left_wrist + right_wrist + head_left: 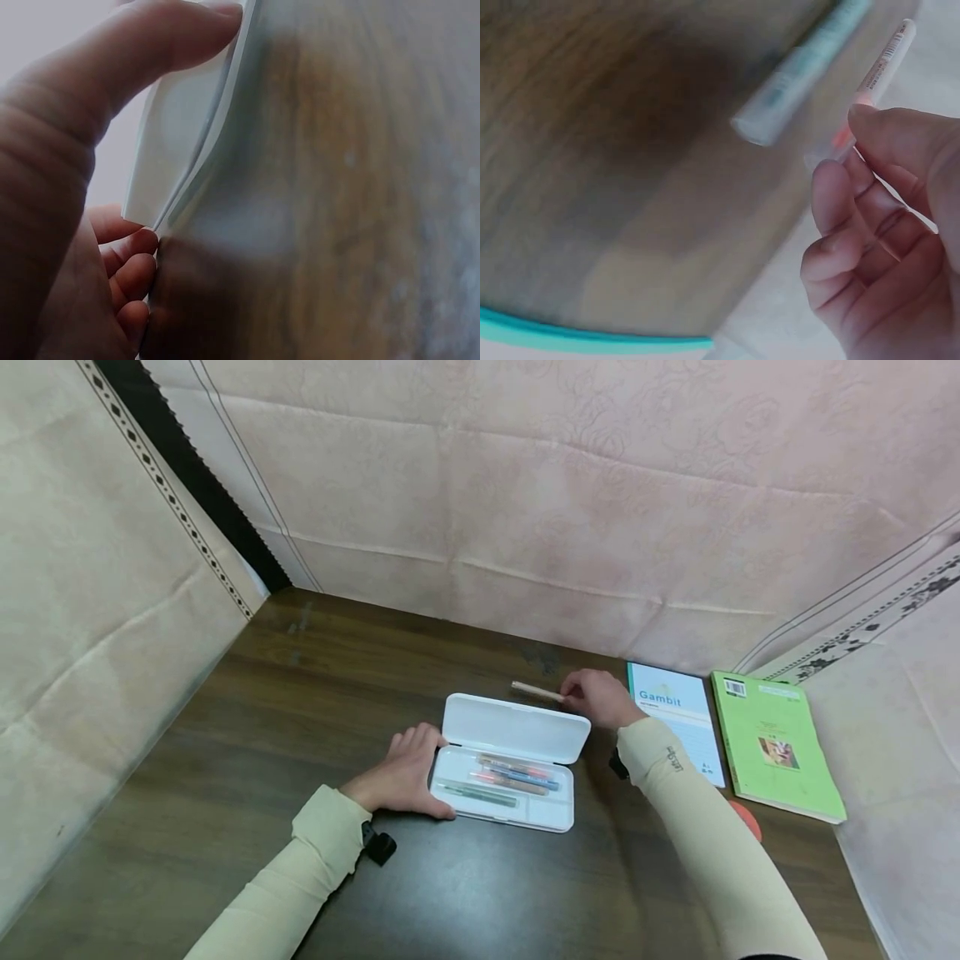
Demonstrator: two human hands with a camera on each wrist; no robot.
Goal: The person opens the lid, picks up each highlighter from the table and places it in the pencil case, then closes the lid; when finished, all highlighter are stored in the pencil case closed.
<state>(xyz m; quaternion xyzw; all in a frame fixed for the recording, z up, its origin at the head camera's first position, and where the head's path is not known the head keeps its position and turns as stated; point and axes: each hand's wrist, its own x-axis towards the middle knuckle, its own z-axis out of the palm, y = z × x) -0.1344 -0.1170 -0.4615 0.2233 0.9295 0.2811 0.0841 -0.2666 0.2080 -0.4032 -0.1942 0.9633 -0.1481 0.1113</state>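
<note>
An opened white pencil case (pixel 551 812) lies on the table with its lid (pixel 517 727) tipped back. Several pens (pixel 517 774) lie inside it, one of them a green pen (pixel 480 793). My left hand (pixel 405 772) holds the case's left end, thumb (pixel 180 37) at the front and fingers (pixel 135 274) behind. Behind the lid, my right hand (pixel 597 697) pinches a slim pale pen (pixel 885 64) between thumb and fingers. Its barrel carries a barcode, with orange near the clear end. A pale green, translucent object (pixel 802 75) beside it is too blurred to identify.
A blue-and-white book (pixel 675 714) marked "Gambit" and a green book (pixel 780 743) lie to the right. A red round thing (pixel 746 820) shows partly behind my right sleeve. Pale cloth (pixel 525 510) walls in the back and sides of the wooden table (pixel 315 718).
</note>
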